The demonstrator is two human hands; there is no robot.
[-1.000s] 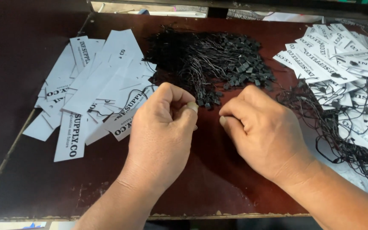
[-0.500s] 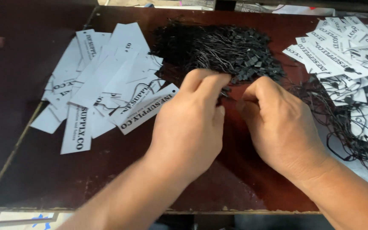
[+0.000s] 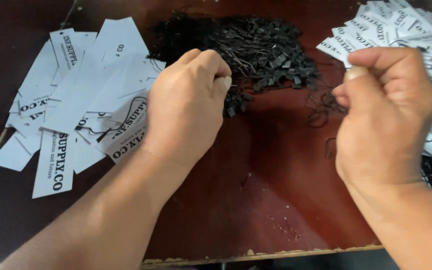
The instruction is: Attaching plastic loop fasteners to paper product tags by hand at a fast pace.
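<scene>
Black tag strings [image 3: 256,50] lay heaped at the far middle of the dark red table [image 3: 256,200]. At the heap's near edge, the left hand [image 3: 188,102] was closed, pinching strands between thumb and fingers. Apart from it, the right hand [image 3: 383,110] was closed too, pinching a thin loose string [image 3: 323,107]. White paper tags [image 3: 76,110] lay scattered left, with more tags [image 3: 396,25] piled right.

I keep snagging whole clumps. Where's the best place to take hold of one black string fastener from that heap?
Probably by a square end tab at the near edge of the black fastener heap, coming from the front, by the left hand. There tabs lie loose on the bare wooden table, apart from the tangle; the cords farther back cross each other.
</scene>
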